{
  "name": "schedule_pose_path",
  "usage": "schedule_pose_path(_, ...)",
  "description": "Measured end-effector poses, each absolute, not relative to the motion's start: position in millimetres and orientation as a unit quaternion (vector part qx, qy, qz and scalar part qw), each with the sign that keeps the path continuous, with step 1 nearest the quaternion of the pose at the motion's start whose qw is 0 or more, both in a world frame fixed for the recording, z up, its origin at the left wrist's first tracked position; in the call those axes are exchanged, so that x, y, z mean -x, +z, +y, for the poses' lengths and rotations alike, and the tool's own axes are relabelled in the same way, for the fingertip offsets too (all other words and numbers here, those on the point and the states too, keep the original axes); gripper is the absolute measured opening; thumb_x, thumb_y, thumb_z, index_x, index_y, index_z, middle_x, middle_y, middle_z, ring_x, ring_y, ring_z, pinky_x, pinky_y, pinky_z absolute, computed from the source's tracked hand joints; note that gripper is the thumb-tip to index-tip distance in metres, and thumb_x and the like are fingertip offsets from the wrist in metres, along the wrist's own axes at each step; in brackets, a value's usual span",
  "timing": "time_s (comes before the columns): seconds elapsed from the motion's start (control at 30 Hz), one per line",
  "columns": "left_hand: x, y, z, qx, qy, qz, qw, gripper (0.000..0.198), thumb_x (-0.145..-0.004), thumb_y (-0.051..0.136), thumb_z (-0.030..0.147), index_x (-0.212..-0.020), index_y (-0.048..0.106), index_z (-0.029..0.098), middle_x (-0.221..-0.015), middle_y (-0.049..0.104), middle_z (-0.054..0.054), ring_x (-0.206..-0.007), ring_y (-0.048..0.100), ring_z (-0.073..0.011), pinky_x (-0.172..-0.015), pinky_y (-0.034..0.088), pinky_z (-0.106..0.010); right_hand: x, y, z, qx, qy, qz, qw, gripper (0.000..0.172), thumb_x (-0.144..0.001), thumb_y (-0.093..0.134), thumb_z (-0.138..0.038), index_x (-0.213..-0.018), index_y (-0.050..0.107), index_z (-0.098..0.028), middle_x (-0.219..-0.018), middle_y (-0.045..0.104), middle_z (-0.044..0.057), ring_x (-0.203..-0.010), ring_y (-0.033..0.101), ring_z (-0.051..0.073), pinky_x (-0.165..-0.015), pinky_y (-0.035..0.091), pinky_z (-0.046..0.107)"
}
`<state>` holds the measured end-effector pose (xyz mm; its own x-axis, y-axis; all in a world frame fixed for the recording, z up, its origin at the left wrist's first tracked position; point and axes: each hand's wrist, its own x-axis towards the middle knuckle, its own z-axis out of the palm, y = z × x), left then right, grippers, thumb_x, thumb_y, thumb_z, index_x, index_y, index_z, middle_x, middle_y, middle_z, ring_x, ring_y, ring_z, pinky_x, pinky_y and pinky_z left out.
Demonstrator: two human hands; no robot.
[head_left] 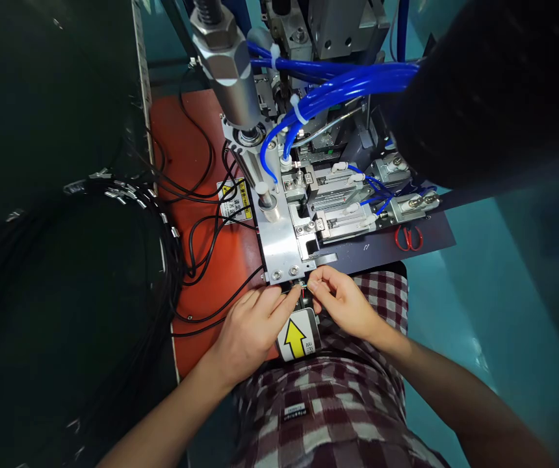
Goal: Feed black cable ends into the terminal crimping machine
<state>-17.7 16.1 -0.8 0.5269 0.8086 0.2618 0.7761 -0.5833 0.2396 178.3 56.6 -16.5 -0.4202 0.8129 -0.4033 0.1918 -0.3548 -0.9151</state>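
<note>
Almost meeting at the fingertips, with left hand [253, 322] and right hand [345, 302] just in front of the near edge of a metal block [279, 253]. On the right, pinched together at thumb and forefinger, apparently clamped on a small piece [302, 285]. On the left, brought right up against the same spot; cannot tell whether gripping or only touching. Looks tiny, pale and shiny, with a thin red strand [303, 294] showing beneath; mostly covered by fingers, so cannot make out the full outline. Points toward the body at the red end, with the strand's long axis running roughly toward and away from the lap. Cannot tell the long axis of the pale part.

Just below the fingers, a white plate [285, 344] with a yellow arrow [296, 338] aimed away from the body, toward the block. Above the block, an upright metal cylinder [233, 84] and curving blue tubes [348, 81]. To the right, small actuators [345, 221] and, near the edge of the dark base, red scissor handles [409, 238]. To the left, a red mat [233, 253] crossed by black cables [206, 195], gathered farther left into a coil [175, 260].
</note>
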Motion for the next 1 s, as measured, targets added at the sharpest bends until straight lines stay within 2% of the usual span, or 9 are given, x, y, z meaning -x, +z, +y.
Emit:
schedule_pose_path(0.47, 16.6, 0.7, 18.3, -0.872, 0.183, 0.452, 0.027, 0.032, -0.094, 0.040, 0.011, -0.119, 0.059, 0.011, -0.078, 0.056, -0.006, -0.068, 0.052, -0.0164, -0.059, 0.045, -0.028, -176.1, -15.6, 54.9, 0.507, 0.636, -0.530, 0.239, 0.019, -0.093, 0.051, -0.036, -0.081, 0.051, -0.021, -0.063, 0.054, -0.004, -0.052, 0.055, 0.012, -0.052, 0.044, 0.025)
schedule_pose_path(0.6, 16.7, 0.8, 18.3, -0.872, 0.187, 0.451, 0.028, 0.031, -0.093, 0.041, 0.010, -0.119, 0.060, 0.011, -0.078, 0.056, -0.006, -0.068, 0.052, -0.0169, -0.060, 0.044, -0.028, -174.9, -10.8, 54.1, 0.521, 0.572, -0.591, 0.230, 0.019, -0.094, 0.048, -0.032, -0.079, 0.051, -0.021, -0.061, 0.053, -0.003, -0.054, 0.052, 0.013, -0.053, 0.041, 0.026)
schedule_pose_path(0.77, 17.7, -0.5, 16.7, -0.873, 0.176, 0.453, 0.039, 0.033, -0.094, 0.039, 0.011, -0.121, 0.058, 0.011, -0.080, 0.056, -0.006, -0.070, 0.052, -0.0178, -0.061, 0.046, -0.029, -173.1, -8.8, 51.6, 0.529, 0.470, -0.662, 0.249, 0.016, -0.094, 0.047, -0.027, -0.080, 0.051, -0.020, -0.074, 0.055, 0.001, -0.065, 0.051, 0.015, -0.062, 0.040, 0.029)
schedule_pose_path(1.0, 17.7, -1.2, 15.9, -0.874, 0.169, 0.454, 0.036, 0.034, -0.094, 0.038, 0.012, -0.122, 0.057, 0.012, -0.082, 0.056, -0.006, -0.070, 0.053, -0.0173, -0.062, 0.047, -0.029, -172.1, -19.6, 47.1, 0.523, 0.496, -0.635, 0.277, 0.019, -0.096, 0.046, -0.029, -0.079, 0.050, -0.021, -0.070, 0.051, -0.001, -0.062, 0.048, 0.014, -0.061, 0.039, 0.028)
